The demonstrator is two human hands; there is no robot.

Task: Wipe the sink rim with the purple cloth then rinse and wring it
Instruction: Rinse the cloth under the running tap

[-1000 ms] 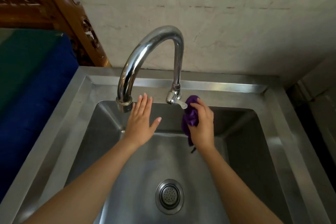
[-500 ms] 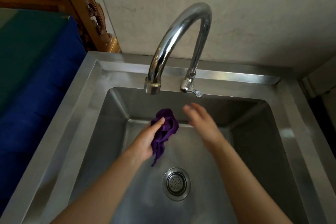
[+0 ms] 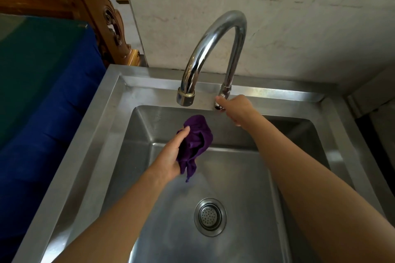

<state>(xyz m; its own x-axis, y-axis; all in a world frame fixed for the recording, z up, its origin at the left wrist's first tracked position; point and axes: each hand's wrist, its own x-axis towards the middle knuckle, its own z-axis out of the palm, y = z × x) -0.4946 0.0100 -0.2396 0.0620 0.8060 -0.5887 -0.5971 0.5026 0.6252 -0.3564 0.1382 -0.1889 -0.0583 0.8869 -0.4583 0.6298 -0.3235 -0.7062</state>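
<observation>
My left hand [image 3: 172,153] grips the bunched purple cloth [image 3: 196,143] over the steel basin, a little below the spout mouth [image 3: 185,97]. One corner of the cloth hangs down. My right hand [image 3: 235,109] reaches to the base of the chrome gooseneck faucet [image 3: 215,34] and its fingers close on the small tap lever [image 3: 219,105], most of which is hidden. No water is running. The sink rim [image 3: 111,100] frames the basin on all sides.
The round strainer drain [image 3: 210,216] sits in the basin floor near me. A pale stained wall [image 3: 299,17] rises behind the faucet. A blue and green surface [image 3: 42,92] lies left of the sink, with carved wooden furniture [image 3: 102,17] behind it.
The cloth passed from my right hand to my left hand and moved under the spout. My right hand then rose from over the basin to the tap lever.
</observation>
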